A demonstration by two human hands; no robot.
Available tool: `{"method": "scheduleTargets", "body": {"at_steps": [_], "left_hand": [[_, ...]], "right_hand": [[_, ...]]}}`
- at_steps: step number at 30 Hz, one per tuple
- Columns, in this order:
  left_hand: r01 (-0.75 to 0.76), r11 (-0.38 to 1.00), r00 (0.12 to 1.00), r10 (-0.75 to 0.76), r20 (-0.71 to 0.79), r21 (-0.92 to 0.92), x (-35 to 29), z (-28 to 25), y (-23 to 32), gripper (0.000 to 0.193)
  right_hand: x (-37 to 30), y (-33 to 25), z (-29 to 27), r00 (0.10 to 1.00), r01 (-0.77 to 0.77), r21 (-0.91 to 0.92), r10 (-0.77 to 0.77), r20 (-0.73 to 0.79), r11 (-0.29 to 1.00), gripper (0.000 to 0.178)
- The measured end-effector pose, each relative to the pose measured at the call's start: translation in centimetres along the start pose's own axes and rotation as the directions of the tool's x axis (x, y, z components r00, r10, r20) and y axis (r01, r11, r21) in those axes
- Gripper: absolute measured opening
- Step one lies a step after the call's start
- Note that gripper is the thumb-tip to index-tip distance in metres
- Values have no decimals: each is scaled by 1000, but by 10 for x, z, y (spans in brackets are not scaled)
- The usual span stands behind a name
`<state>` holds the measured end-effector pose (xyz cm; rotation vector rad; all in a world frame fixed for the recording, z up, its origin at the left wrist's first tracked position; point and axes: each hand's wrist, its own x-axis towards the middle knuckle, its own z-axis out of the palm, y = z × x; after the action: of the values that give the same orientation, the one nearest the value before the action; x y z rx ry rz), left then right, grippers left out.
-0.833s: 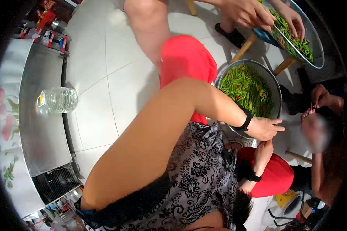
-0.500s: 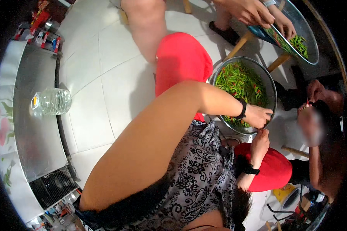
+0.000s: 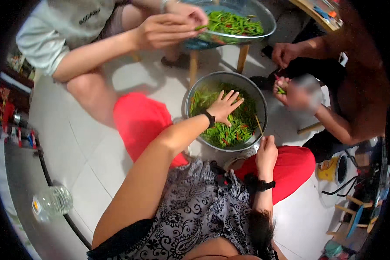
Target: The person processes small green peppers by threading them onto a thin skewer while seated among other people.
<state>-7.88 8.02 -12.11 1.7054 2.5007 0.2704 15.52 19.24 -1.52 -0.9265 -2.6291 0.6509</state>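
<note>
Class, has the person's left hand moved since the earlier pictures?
Yes: against the metal basin, the left hand went leftward, from the right rim to over the middle.

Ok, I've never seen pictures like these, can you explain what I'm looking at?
No machine here: a person works barehanded. The pictures come from one wide fisheye camera on that person's head, looking down, so straight edges bend. The left hand is spread over green and red pods, probably chilies, in a round metal basin, which seems to stand on the tiled floor. The right hand holds a thin stick at the basin's rim. Another person's hands, near a second basin, hold a green pod; a third person's hands are at the right.
</note>
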Motion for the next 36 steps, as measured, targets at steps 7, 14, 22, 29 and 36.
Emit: {"method": "scheduleTargets", "body": {"at_steps": [7,14,22,29,36], "left_hand": [[-74,992,486,-53,-872,-102,69,-179,-2,51],[689,701,641,-709,-294,-187,143,-260,-105,100],[709,701,705,-709,-31,79,219,-214,-199,81],[511,824,852,-524,-13,244,162,-249,-178,45],[484,862,873,-463,-151,152,156,-258,-169,43]], "right_hand": [[-2,-8,-7,999,38,206,-40,4,978,18],[-7,-38,-43,997,64,315,-75,22,947,17],[-8,-49,-64,991,27,400,-78,112,916,15],[-13,-53,-68,977,41,483,-137,165,874,13],[-7,-50,-62,977,81,497,-168,132,864,13]]}}
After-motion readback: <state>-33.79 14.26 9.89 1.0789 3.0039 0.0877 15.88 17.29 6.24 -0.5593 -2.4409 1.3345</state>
